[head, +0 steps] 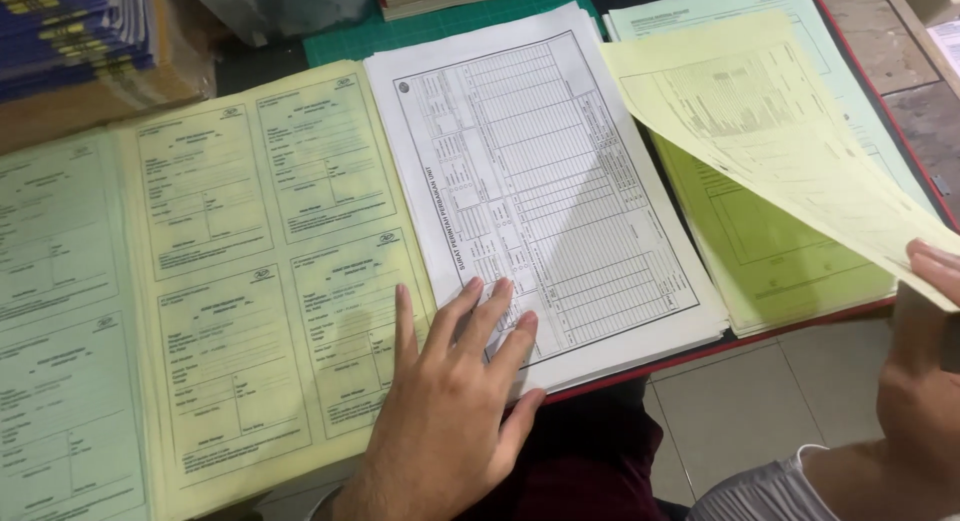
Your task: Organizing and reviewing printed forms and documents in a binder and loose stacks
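Head view: I look down on printed forms spread over a table, and I place everything from the white form stack [545, 181].
White form stack: it lies in the middle, a thick pile of ruled table sheets squared at the table's near edge.
Left hand [450, 401]: flat on the near corner of the white form stack, fingers spread fairly wide, palm down, pinning and gripping nothing.
Right hand [925, 361]: well right of the white form stack, fingers closed narrow on the near edge of a pale yellow sheet [790, 141]; my thumb is hidden behind the paper.
Pale yellow sheet: lifted and tilted, its far corner hanging over the gap just right of the white form stack, above the green form pile [770, 251].
Handling, as I judge it: the sheet is light, thin and floppy, apt to bend or crease; it wants a soft pinch at an edge or corner, and likely slides easily on its neighbours.
Yellow form pile [260, 271]: just left of the white form stack, touching it, four panels to a page.
Green cutting mat [450, 26]: beyond the white form stack, partly covered.
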